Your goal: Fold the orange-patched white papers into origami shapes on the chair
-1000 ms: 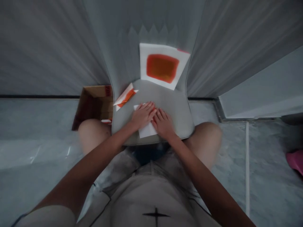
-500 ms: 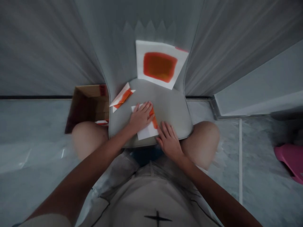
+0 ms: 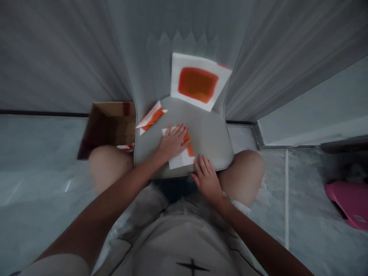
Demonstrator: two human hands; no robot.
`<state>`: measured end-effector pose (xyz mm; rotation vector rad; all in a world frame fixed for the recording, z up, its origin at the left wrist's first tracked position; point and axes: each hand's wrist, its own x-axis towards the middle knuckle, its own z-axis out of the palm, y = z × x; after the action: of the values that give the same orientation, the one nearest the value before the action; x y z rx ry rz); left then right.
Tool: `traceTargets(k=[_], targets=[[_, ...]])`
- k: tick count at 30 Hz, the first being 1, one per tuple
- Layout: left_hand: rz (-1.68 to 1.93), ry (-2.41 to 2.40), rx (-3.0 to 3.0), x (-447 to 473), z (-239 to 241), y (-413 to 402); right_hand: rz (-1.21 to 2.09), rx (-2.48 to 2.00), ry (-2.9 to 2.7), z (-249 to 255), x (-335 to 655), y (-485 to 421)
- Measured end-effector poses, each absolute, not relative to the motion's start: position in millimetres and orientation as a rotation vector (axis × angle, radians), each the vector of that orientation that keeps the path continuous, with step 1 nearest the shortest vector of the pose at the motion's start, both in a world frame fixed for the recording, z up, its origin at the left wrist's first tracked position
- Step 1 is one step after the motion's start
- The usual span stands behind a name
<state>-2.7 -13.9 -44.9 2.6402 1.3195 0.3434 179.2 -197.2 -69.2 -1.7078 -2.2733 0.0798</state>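
A white sheet of paper [image 3: 181, 160] with an orange strip lies on the grey chair seat [image 3: 211, 136], partly hidden by my left hand. My left hand [image 3: 173, 142] rests flat across it, fingers stretched out. Just off the sheet's lower right corner, my right hand [image 3: 207, 178] lies on the seat's front edge with its fingers extended; whether a fingertip touches the paper I cannot tell. A folded orange-and-white paper [image 3: 152, 118] sits at the left of the seat. Against the backrest leans a white sheet with an orange-red block [image 3: 198, 85].
An open cardboard box [image 3: 106, 132] stands on the floor left of the chair, with an orange-and-white piece [image 3: 125, 147] near its front. My knees flank the seat. A pink plastic object [image 3: 349, 203] is on the floor at far right. Grey curtains hang behind.
The view has shifted slightly. My left hand stays flat on the paper, while my right hand has drawn a little down, away from the sheet's corner.
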Motion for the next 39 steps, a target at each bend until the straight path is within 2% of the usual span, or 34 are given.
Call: traceTargets(k=[7,12,18,28,39], targets=[[0.678,1.249,2.671,-8,-49,-15,0.159,-1.669,-1.984,-52,182,-175],[0.914,1.288,2.54,-21,-50,-36,0.503,-1.795,-1.669,-34,172,-103],[0.854,1.204,2.535,-33,-60,-52,0.862,-1.938,-1.612,-21,159,-29],[0.816,1.29,2.463,-31,-57,-53,0.674,-1.914,-1.576,-34,143,-13],[0.657,1.35,2.496,-35,-52,-36,0.596,-1.58,-1.831,-43,150,-17]])
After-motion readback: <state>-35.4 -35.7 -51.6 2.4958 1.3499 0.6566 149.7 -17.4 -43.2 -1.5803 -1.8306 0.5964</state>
